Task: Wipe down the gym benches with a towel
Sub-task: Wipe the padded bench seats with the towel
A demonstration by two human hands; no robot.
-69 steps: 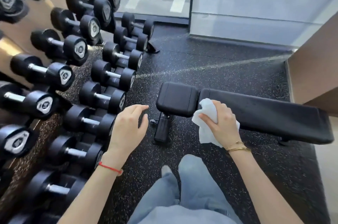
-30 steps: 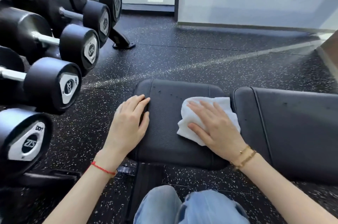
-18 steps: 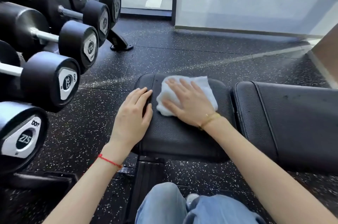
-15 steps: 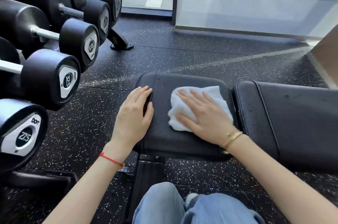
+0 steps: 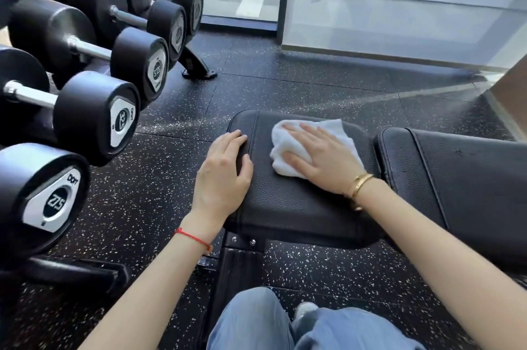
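Note:
A black padded gym bench stands across the floor in front of me, with a short seat pad (image 5: 291, 201) on the left and a long back pad (image 5: 467, 187) running off to the right. A white towel (image 5: 291, 150) lies on the far half of the seat pad. My right hand (image 5: 322, 158) lies flat on the towel with fingers spread and straight, pressing it onto the pad. My left hand (image 5: 225, 178) rests flat on the seat pad's left edge, fingers straight and together.
A rack of black dumbbells (image 5: 94, 115) fills the left side, close to my left arm. The bench's black steel foot (image 5: 236, 269) stands below the seat pad. Speckled black rubber floor (image 5: 285, 87) lies beyond, ending at a glass wall (image 5: 399, 12). My knees in blue jeans (image 5: 256, 324) are at the bottom.
My right hand has slid the towel back and forth over the seat pad, and it now sits toward the far edge. My left hand has stayed on the pad's left edge.

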